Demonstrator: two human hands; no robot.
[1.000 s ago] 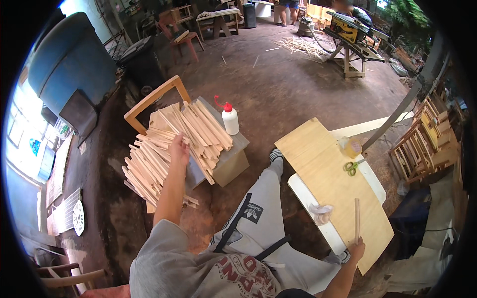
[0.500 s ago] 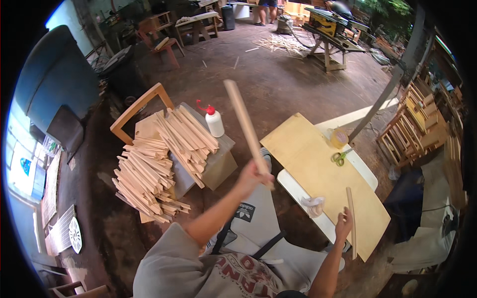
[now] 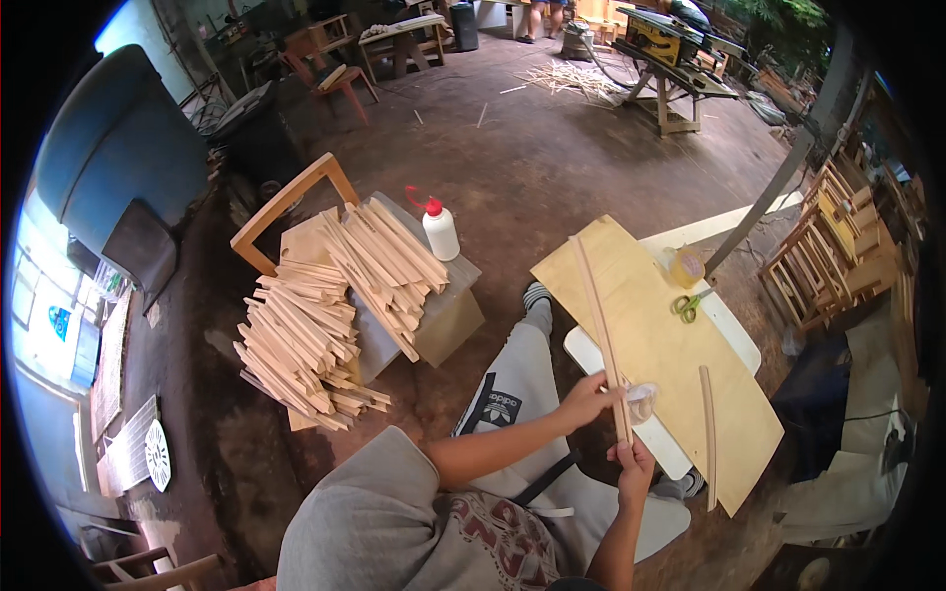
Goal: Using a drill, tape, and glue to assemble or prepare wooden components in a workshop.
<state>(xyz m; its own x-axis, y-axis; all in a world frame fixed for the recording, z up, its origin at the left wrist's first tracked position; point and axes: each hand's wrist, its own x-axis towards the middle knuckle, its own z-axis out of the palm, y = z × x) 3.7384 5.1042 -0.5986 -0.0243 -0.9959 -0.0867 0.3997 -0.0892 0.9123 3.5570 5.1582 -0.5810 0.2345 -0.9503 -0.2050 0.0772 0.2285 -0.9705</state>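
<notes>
Both my hands hold one long thin wooden slat [image 3: 595,320] over a plywood board [image 3: 645,330] that lies across a white stool. My left hand [image 3: 589,396] grips the slat near its lower end and my right hand [image 3: 634,461] holds the very end below it. A second curved slat [image 3: 708,433] lies on the board to the right. A roll of clear tape [image 3: 642,401] sits on the board just beside my left hand.
A big pile of cut wooden slats [image 3: 330,310] covers a low box to my left, with a white glue bottle [image 3: 439,229] beside it. Scissors [image 3: 688,304] and a yellow tape roll [image 3: 685,266] lie on the board. Stacked chair frames [image 3: 838,261] stand at right.
My left hand carried a slat from the pile over to the board. My right hand let go of the curved slat, now lying on the board, and took the new slat's end.
</notes>
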